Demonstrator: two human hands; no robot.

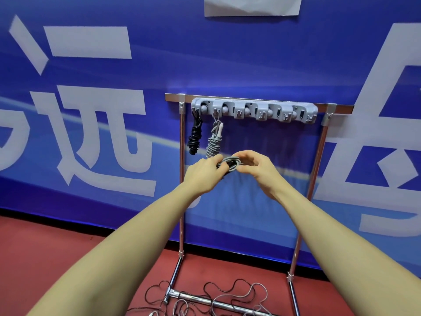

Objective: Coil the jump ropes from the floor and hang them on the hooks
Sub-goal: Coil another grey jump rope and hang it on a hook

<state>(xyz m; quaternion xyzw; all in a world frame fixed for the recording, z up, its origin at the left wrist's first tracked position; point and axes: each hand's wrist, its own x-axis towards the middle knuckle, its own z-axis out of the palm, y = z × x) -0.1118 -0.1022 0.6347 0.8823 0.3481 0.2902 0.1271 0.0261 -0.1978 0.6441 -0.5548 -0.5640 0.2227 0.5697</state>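
Note:
A grey coiled jump rope point(232, 163) is held between both hands in front of the rack. My left hand point(204, 173) grips its left end and my right hand point(256, 166) pinches its right side. Above them a grey hook rail point(254, 111) is mounted on the metal rack point(317, 156). A black coiled rope point(195, 135) hangs from the rail's leftmost hook. A grey coiled rope point(214, 139) hangs from the hook beside it. Loose black and grey ropes point(227, 295) lie tangled on the red floor over the rack's base bar.
A blue banner with large white characters point(91, 124) covers the wall behind the rack. A white paper sheet point(251, 5) is pinned at the top. The red floor point(45, 252) stretches to the left. Several hooks to the right on the rail carry nothing.

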